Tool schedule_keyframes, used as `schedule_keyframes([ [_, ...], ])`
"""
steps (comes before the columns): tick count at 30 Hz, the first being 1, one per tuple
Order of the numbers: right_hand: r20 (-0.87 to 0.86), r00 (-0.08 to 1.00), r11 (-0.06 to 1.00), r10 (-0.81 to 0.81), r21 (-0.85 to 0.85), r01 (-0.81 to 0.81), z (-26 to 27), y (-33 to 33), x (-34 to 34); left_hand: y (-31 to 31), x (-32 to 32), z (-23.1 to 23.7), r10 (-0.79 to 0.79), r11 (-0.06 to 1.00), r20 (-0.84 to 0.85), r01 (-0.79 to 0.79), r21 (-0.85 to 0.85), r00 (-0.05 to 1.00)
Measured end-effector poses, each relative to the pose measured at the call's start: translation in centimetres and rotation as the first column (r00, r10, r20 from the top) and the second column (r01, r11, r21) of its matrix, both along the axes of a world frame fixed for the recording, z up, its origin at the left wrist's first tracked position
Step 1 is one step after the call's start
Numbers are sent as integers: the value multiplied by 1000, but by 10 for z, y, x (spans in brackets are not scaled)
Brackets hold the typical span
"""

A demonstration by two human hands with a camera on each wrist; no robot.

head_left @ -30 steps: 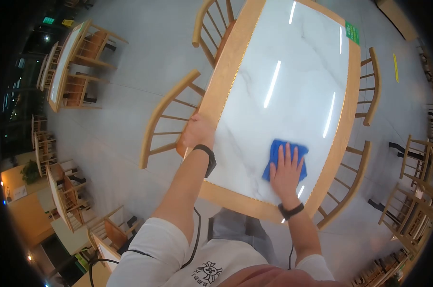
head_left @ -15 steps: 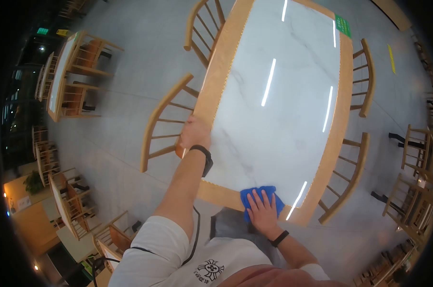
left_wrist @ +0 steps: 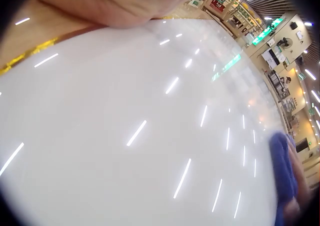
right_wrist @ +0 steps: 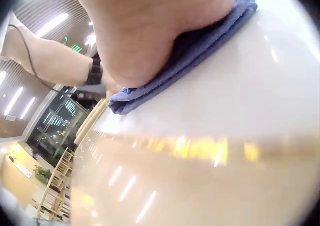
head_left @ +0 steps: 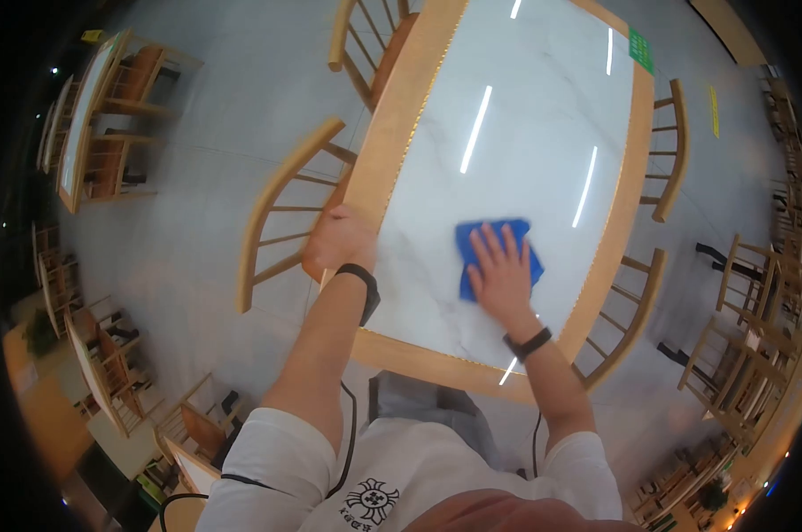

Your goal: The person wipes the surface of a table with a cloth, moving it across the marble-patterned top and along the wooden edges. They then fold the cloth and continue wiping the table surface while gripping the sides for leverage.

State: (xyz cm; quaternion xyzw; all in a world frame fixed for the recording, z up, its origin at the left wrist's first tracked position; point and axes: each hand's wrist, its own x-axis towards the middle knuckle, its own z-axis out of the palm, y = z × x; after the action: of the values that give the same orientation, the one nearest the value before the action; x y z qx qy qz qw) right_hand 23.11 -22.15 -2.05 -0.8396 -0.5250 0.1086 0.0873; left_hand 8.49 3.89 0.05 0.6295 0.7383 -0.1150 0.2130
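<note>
Under my right hand [head_left: 506,277] lies a folded blue cloth [head_left: 466,253]. The hand presses it flat on the white marble-patterned tabletop [head_left: 516,133], fingers straight and slightly spread. In the right wrist view the cloth [right_wrist: 200,66] shows as a thick fold beneath the palm, against the glossy surface. My left hand [head_left: 344,239] grips the table's wooden left edge, its fingers curled over the side and partly hidden. The left wrist view has part of that hand [left_wrist: 125,3] at the wooden border and the cloth [left_wrist: 283,166] at the far right.
Wooden chairs stand along both long sides, one [head_left: 286,213] close by my left hand and another [head_left: 631,319] at the right. A green sticker [head_left: 640,50] marks the far right corner. Other tables [head_left: 86,124] and chairs stand farther off on the grey floor.
My right hand moved the cloth from the right part of the tabletop back to the near edge, then forward again to the near middle. The left hand stays at the left edge.
</note>
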Motion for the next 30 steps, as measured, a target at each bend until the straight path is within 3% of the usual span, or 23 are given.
schedule_keyframes([
  [4, 147, 984, 990, -102, 116, 85, -15, 61, 76, 0, 1, -11, -47, 996, -86, 53, 72, 995],
  [9, 260, 942, 968, -212, 186, 167, -37, 120, 150, -1, 5, -28, 71, 977, -70, -56, 205, 995],
  [14, 291, 906, 948, -307, 178, 264, -46, 151, 177, -3, 3, -32, 86, 955, -36, -72, 288, 996],
  [17, 271, 905, 943, -327, 159, 293, -52, 152, 176, -4, 4, -26, 80, 969, -25, -72, 237, 996],
  [24, 225, 951, 974, -214, 122, 190, -33, 110, 82, 0, 11, 0, 95, 995, -31, -95, 0, 995],
  [30, -33, 997, 998, -67, 12, 68, -3, 29, -65, -2, 6, -5, 45, 999, 25, -45, -19, 999],
])
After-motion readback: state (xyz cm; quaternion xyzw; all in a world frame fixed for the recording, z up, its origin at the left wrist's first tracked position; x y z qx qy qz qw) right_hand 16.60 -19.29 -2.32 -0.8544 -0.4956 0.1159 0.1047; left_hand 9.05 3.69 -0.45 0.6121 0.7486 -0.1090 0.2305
